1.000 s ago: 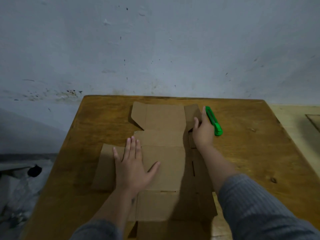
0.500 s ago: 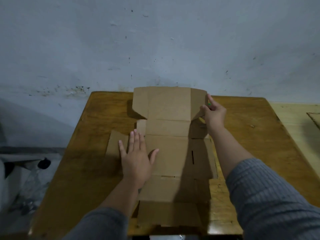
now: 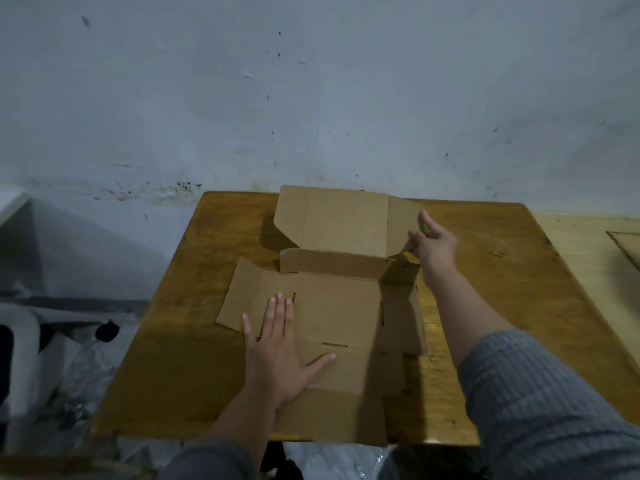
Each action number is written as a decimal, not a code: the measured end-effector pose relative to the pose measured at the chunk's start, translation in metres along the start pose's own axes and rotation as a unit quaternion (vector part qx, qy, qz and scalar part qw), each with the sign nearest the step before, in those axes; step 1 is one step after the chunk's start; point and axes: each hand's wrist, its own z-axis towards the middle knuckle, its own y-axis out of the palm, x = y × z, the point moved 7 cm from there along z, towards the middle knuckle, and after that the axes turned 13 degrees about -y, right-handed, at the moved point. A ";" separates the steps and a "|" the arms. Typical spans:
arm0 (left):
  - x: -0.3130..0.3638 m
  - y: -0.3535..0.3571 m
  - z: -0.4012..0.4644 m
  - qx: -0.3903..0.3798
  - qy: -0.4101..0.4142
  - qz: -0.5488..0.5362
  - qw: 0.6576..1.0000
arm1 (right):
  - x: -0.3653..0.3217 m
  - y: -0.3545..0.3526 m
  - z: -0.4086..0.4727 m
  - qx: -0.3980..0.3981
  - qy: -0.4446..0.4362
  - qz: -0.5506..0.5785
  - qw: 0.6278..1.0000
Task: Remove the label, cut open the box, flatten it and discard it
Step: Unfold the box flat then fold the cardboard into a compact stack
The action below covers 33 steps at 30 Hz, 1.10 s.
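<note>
An opened brown cardboard box (image 3: 336, 306) lies spread over the wooden table (image 3: 502, 306). Its far lid panel (image 3: 343, 223) stands tilted up off the table. My left hand (image 3: 277, 348) presses flat on the middle panel, fingers spread and pointing away from me. My right hand (image 3: 433, 244) pinches the right side flap of the raised lid. Only a sliver of the green utility knife (image 3: 423, 228) shows, behind my right fingers. No label is visible.
A stained grey wall stands right behind the table. A white chair or frame (image 3: 27, 327) and crumpled plastic (image 3: 83, 375) sit on the floor to the left. A pale wooden surface (image 3: 588, 244) with a flat cardboard piece (image 3: 627, 247) adjoins the table on the right.
My right hand has taken the far flap and lifted the lid panel up from flat. The green knife became hidden behind the hand. My left hand slid nearer along the cardboard.
</note>
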 end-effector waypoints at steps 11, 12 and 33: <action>0.016 -0.011 0.045 -0.012 -0.024 -0.024 0.999 | -0.005 0.009 0.004 -0.036 -0.046 -0.069 0.996; 0.016 -0.011 0.045 -0.011 -0.025 -0.022 0.999 | -0.001 0.006 0.002 -0.028 -0.044 -0.082 0.995; 0.090 -0.151 0.140 0.186 0.181 -0.107 0.960 | 0.022 -0.007 -0.020 0.002 -0.055 -0.084 0.995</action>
